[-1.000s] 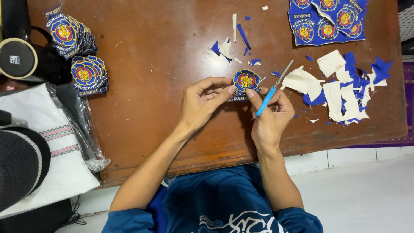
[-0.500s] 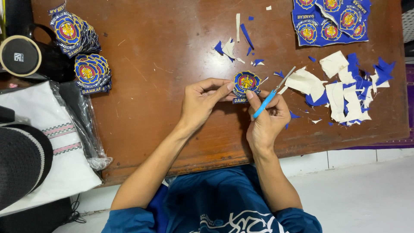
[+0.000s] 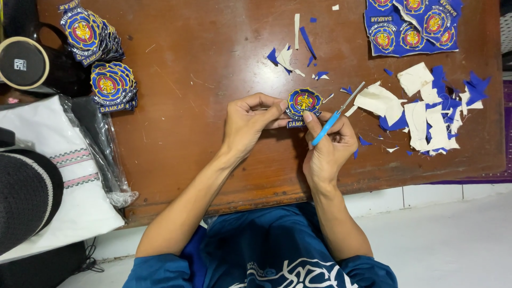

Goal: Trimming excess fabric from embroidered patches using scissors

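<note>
Little changed since earlier: round blue-and-yellow embroidered patch kept pinched by left hand fingers; blue-handled scissors, tips toward 1 o'clock, gripped by right hand.

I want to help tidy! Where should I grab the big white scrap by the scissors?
Probably the white scrap by its right edge, coming from the right. It lies flat; on its left the scissors in the right hand point at it.
</note>
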